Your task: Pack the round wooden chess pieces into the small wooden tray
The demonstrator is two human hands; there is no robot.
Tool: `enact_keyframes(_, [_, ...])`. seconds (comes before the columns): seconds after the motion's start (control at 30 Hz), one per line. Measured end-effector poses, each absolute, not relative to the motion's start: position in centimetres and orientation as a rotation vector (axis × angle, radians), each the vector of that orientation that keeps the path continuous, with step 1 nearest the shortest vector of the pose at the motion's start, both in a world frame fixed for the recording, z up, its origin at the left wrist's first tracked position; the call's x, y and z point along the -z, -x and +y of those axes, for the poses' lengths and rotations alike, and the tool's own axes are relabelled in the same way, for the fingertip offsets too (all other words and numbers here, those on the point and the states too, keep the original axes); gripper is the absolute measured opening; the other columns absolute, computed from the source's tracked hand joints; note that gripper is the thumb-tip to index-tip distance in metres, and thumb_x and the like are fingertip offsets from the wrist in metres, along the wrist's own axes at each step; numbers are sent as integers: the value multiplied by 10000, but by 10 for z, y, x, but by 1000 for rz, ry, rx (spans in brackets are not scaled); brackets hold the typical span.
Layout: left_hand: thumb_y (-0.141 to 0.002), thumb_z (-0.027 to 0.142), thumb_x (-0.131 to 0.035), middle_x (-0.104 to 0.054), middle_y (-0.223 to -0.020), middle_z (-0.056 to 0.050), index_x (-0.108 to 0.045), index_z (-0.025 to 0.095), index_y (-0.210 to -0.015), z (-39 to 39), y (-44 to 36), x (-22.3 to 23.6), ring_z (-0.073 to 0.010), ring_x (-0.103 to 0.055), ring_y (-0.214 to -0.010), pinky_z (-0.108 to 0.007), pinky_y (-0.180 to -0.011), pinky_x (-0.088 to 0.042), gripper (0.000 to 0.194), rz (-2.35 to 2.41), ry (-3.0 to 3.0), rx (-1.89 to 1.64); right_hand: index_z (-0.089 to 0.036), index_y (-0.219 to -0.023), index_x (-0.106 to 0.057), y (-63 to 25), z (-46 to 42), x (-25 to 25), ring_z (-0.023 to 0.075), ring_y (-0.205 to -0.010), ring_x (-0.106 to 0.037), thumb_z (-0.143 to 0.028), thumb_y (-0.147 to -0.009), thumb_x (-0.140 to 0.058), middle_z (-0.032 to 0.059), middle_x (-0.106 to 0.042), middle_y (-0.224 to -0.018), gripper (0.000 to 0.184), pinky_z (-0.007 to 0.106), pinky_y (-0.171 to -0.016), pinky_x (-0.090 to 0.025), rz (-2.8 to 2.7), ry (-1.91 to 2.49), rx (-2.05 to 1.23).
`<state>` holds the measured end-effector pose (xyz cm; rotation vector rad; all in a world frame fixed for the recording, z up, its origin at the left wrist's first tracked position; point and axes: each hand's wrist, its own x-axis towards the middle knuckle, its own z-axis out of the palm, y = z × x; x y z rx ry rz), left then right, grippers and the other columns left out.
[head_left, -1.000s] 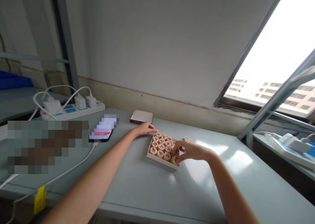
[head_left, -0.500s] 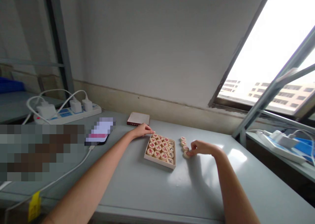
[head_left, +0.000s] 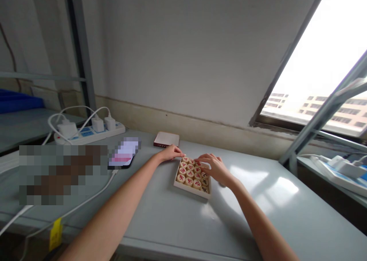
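A shallow, light-coloured open box (head_left: 191,191) holds several round wooden Chinese chess pieces (head_left: 189,181), most marked in red, with black-marked ones down the right column. At its back left corner my left hand (head_left: 169,153) pinches the rim between thumb and fingertips. My right hand (head_left: 213,167) reaches over the back right part of the box, fingers bent down onto the pieces there. Whatever lies between those fingertips is hidden. Behind the right hand and wrist, the spot right of the box is mostly covered. A flat box lid (head_left: 166,138) lies behind my left hand.
Left on the grey table (head_left: 160,219) lies a phone (head_left: 124,153) with a white charging cable (head_left: 94,196). Behind it is a power strip (head_left: 91,134) with plugged-in chargers. Metal posts (head_left: 292,161) and a wall bound the table. A blurred patch covers the left side.
My right hand has moved left, from the row of loose pieces beside the box to over the box's back right part. My left hand stays at the box corner. The view has shifted slightly.
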<state>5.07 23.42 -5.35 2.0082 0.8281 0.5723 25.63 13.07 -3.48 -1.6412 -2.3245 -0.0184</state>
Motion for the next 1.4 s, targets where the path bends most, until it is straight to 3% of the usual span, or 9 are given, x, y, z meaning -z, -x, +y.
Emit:
enact_keyframes(0.27, [-618,550,-561,-321,-410,62,-618,93,-626,237,-51,55,-57,-228,-422,-227,-432,-163,461,819,-2015,-561,-291,-865,-620,-267,133,30,206,-969,-473,-347,-739,-592,-5,-582,-1015,140,374,-826,-308,-2137,1639,45])
enact_keyframes(0.43, [-616,543,-568,-335,-420,56,-609,98,-607,239,-51,58,-59,-242,-426,-225,-427,-163,446,826,-2020,-577,-272,-860,-602,-291,131,31,232,-1000,-469,-391,-763,-538,22,-581,-1000,167,415,-840,-325,-1958,1937,17])
enact_keyframes(0.53, [-619,543,-566,-335,-423,57,-607,99,-611,240,-51,58,-56,-238,-418,-225,-427,-166,446,833,-2016,-567,-269,-1051,-539,-298,130,37,271,-1105,-398,-395,-749,-541,71,-502,-1154,327,470,-870,-317,-1974,2162,10])
enact_keyframes(0.63, [-625,552,-557,-332,-430,57,-607,98,-614,241,-51,59,-55,-242,-414,-224,-428,-172,456,816,-2029,-560,-258,-1305,-268,-295,132,45,274,-1232,-252,-399,-771,-494,94,-289,-1355,597,541,-938,-241,-1947,2224,-71])
enact_keyframes(0.77, [-626,556,-555,-351,-435,53,-608,101,-626,242,-51,59,-54,-247,-417,-220,-428,-176,459,818,-2030,-563,-211,-1359,-130,-285,135,53,236,-1285,-147,-341,-850,-336,88,-171,-1413,565,579,-986,-102,-1981,2264,-192])
enact_keyframes(0.97, [-618,574,-555,-339,-426,57,-596,106,-612,237,-51,57,-54,-238,-421,-219,-425,-172,471,837,-2022,-561,-191,-1318,-283,-298,137,56,213,-1298,-104,-326,-887,-223,86,-207,-1406,456,536,-1008,-111,-2117,2162,-271])
enact_keyframes(1.2, [-600,589,-563,-306,-392,63,-596,108,-593,235,-51,54,-57,-237,-409,-226,-427,-166,482,825,-2008,-570,-233,-1266,-355,-330,138,62,236,-1288,-146,-336,-887,-244,91,-291,-1372,408,623,-961,-50,-2134,2094,-164])
enact_keyframes(1.3, [-596,593,-564,-338,-414,58,-594,110,-590,239,-50,57,-56,-239,-420,-224,-431,-171,484,798,-2005,-572,-237,-1258,-364,-325,135,53,273,-1284,-148,-341,-860,-342,109,-276,-1375,412,647,-930,-138,-2044,2153,-154])
enact_keyframes(1.4, [-599,594,-557,-334,-424,58,-593,107,-585,241,-50,59,-56,-240,-424,-226,-436,-175,488,785,-2015,-569,-253,-1236,-400,-305,129,36,267,-1260,-224,-337,-810,-463,92,-324,-1348,439,556,-966,-223,-2074,1977,-84])
